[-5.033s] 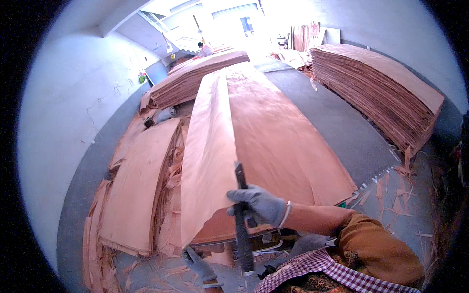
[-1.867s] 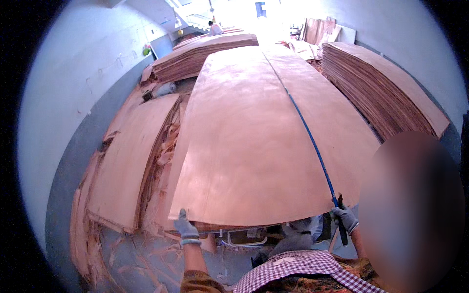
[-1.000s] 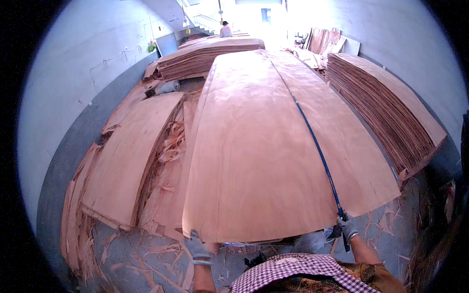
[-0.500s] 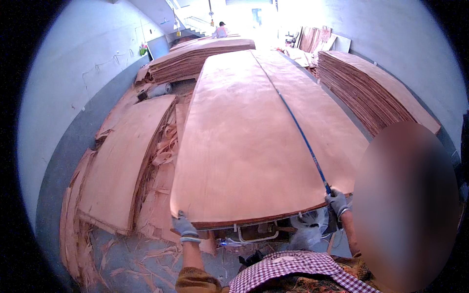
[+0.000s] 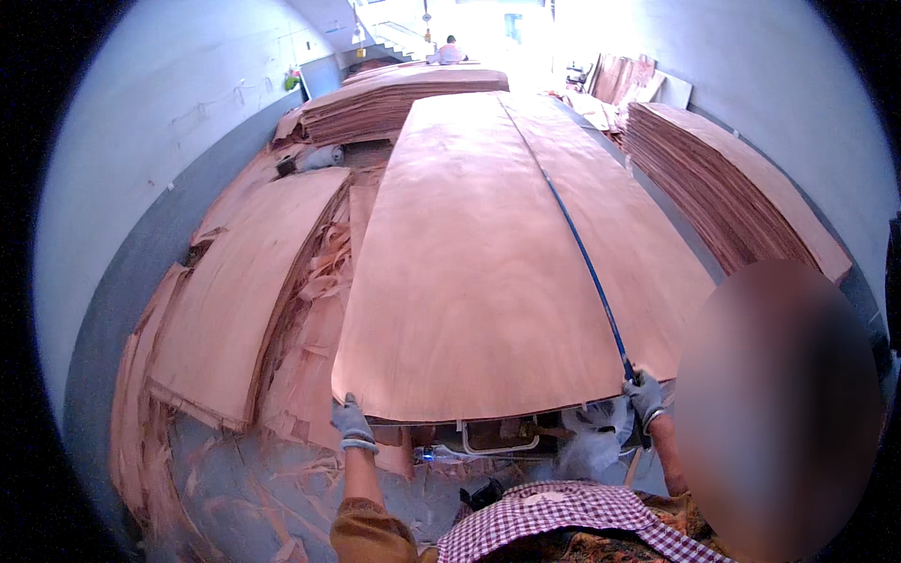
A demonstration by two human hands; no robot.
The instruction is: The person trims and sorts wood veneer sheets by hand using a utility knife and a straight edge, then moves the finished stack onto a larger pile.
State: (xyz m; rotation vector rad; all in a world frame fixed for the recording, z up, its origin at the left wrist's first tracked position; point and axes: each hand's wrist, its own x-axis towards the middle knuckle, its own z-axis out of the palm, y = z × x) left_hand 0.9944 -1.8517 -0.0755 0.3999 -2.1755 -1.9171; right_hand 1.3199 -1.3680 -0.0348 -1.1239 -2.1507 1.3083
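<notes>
A long sheet of pinkish-brown wood veneer (image 5: 479,281) stretches away from me on a raised support. My left hand (image 5: 351,420), in a grey glove, is closed on its near left corner, thumb on top and the other fingers hidden beneath. Near the right end of the front edge, my gloved right hand (image 5: 645,396) is closed round a long, thin dark blue rod (image 5: 591,272). The rod lies lengthwise over the sheet, and a dark end of it shows below that hand. Whether the right fingers also touch the veneer, I cannot tell.
Veneer stacks stand at left (image 5: 249,291), far left (image 5: 404,98) and right (image 5: 727,188). Torn veneer scraps (image 5: 328,263) litter the left side. Below the front edge are a white metal handle (image 5: 502,448) and clear plastic (image 5: 596,446). Another person (image 5: 450,52) is far back. A blurred patch covers the right.
My view has shifted slightly, moving the far stacks rightward in the picture. My left hand has moved slightly up with the sheet's corner. My right hand keeps its hold on the rod.
</notes>
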